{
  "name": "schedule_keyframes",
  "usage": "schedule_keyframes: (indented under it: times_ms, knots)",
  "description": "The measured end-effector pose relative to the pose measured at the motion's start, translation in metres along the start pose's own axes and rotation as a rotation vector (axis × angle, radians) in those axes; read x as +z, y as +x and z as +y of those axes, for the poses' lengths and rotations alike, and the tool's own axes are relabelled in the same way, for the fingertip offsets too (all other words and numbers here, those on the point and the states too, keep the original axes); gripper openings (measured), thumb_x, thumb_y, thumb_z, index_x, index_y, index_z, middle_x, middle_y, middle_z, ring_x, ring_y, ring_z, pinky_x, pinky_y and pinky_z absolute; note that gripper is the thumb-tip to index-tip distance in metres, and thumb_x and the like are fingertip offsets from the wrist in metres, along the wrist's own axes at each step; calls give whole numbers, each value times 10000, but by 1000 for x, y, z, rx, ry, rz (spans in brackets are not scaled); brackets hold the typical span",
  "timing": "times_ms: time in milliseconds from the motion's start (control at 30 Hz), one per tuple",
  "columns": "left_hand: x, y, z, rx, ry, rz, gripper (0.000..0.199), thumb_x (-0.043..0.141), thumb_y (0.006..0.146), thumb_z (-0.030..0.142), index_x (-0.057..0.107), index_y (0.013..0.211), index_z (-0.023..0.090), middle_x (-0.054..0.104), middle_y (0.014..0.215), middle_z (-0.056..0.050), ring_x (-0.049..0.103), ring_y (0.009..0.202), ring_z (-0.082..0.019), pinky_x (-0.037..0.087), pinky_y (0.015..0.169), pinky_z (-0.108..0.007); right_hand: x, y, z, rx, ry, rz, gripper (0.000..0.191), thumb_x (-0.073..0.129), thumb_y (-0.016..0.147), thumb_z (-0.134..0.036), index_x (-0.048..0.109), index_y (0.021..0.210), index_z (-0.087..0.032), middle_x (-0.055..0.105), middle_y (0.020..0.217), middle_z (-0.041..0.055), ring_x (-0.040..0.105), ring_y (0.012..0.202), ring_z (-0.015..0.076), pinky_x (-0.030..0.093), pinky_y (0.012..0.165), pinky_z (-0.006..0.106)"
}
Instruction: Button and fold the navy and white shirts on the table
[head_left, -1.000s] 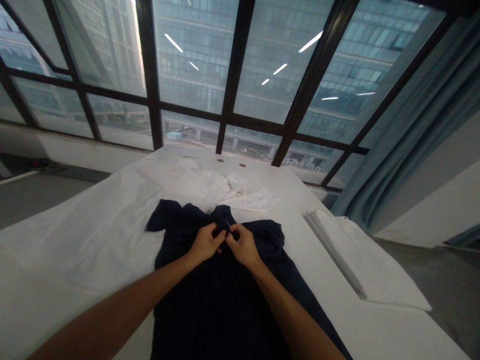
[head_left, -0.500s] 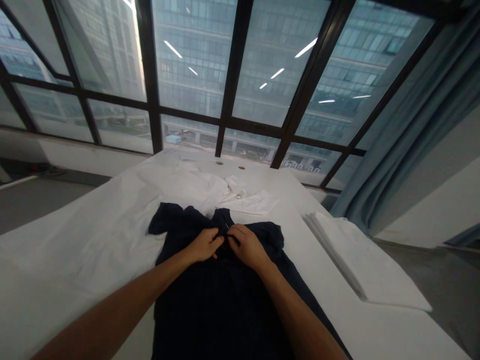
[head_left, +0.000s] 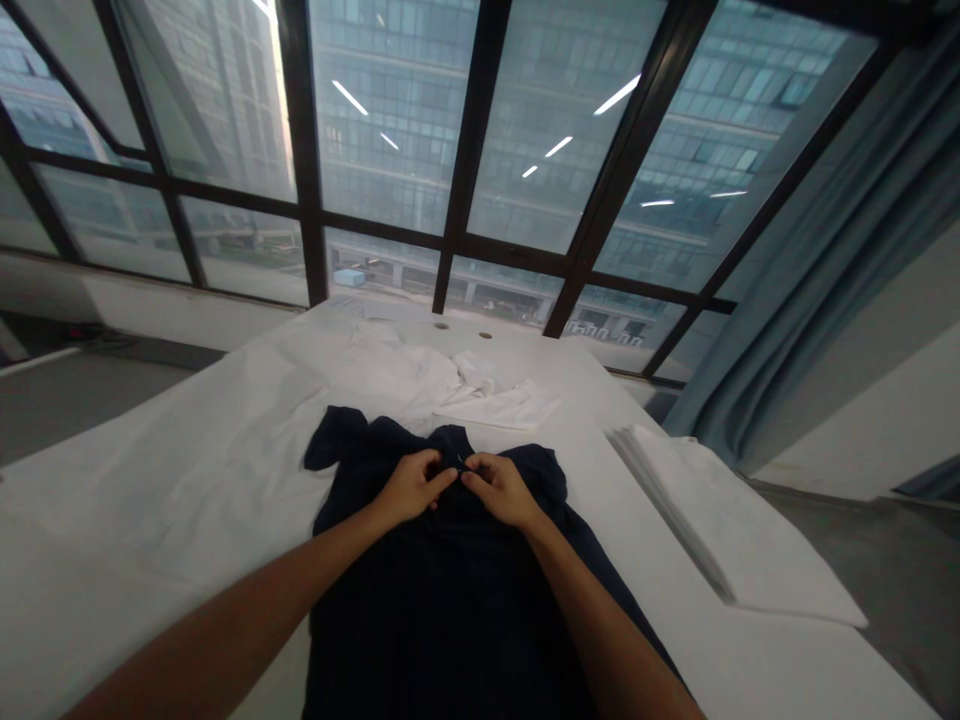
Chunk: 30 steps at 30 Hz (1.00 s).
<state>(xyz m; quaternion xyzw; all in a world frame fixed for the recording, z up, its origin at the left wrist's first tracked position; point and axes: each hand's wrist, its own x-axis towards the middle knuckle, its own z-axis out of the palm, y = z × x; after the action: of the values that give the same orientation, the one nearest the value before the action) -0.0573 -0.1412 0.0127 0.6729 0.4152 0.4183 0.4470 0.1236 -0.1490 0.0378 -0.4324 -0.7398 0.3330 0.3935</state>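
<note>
A dark navy short-sleeved garment [head_left: 442,600] lies spread out in front of me, its neckline pointing away. At the upper front, just below the collar [head_left: 450,437], both hands meet and pinch the cloth. My left hand [head_left: 412,485] is closed on the left side of the front opening, thumb pointing right. From the other side my right hand [head_left: 501,488] closes on the cloth, thumb and fingers together. A small pale mark shows between the fingertips at the neck. Whether a button is between them is too small to tell.
Beyond the garment, crumpled white cloth [head_left: 420,370] covers part of the white table [head_left: 592,400]. A folded white stack [head_left: 735,520] lies at the right. Dark-framed windows [head_left: 457,245] rise behind the table, with a blue-grey curtain [head_left: 795,270] on the right.
My fingertips have come closer together at the neckline, and both thumbs now nearly touch. The collar has shifted slightly under my hands.
</note>
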Motion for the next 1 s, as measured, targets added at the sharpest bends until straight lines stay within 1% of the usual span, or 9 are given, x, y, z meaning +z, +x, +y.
schedule_keyframes:
  times_ms: [133,233,367,433,533,633,733,900,1000]
  knots:
    - [3,-1,0,13,41,57,293,574,805,447,489,714,181,508,585,55,533,432,-101,411,402,-203,4,-1,2,125,55,9,210,545,801,-373,575,741,-174,487,584,-44,422,453,82,338,397,187]
    - [2,-2,4,101,177,77,279,551,821,395,455,658,190,470,583,55,503,476,-100,375,438,-204,5,-1,-1,140,35,23,275,503,831,-406,588,719,-170,507,577,-33,446,453,95,359,406,204]
    - [-1,-3,10,254,391,96,254,554,803,275,430,599,187,460,603,39,459,566,-104,345,532,-223,-1,1,-16,-1,-233,49,179,517,812,-269,622,707,-169,600,637,-3,522,562,119,400,545,231]
    - [-1,-3,10,273,440,63,215,546,797,240,455,611,185,474,625,32,452,588,-107,342,560,-234,-4,0,-25,-49,-420,5,120,537,784,-199,637,724,-175,630,673,14,539,594,130,388,573,237]
    - [0,-4,10,273,501,3,158,540,792,215,491,645,186,500,663,17,465,621,-120,348,590,-247,-7,-1,-36,-75,-660,-65,133,555,772,-158,610,654,-182,625,676,42,524,578,138,351,556,246]
    - [1,-6,10,276,557,-39,130,542,784,198,499,662,188,510,683,5,477,642,-134,352,603,-257,-5,-2,-36,-85,-748,-88,141,559,753,-124,576,627,-183,613,678,53,507,560,139,324,541,254]
    - [2,-6,12,267,547,-26,139,532,797,199,500,662,190,509,684,4,473,635,-134,356,601,-259,-2,-1,-26,-60,-624,-64,128,535,748,-119,559,638,-182,588,639,25,490,550,127,318,533,242]
    - [1,-4,13,236,425,32,165,536,802,237,485,652,189,491,656,19,456,600,-121,342,568,-250,2,2,-6,12,-158,28,184,476,788,-243,531,627,-174,515,571,-30,436,536,99,333,513,209]
    - [1,-3,13,224,381,24,223,510,812,274,432,618,194,448,615,35,424,555,-108,309,536,-247,6,2,-1,116,83,34,247,495,791,-352,514,619,-176,449,543,-48,384,495,83,307,462,196]
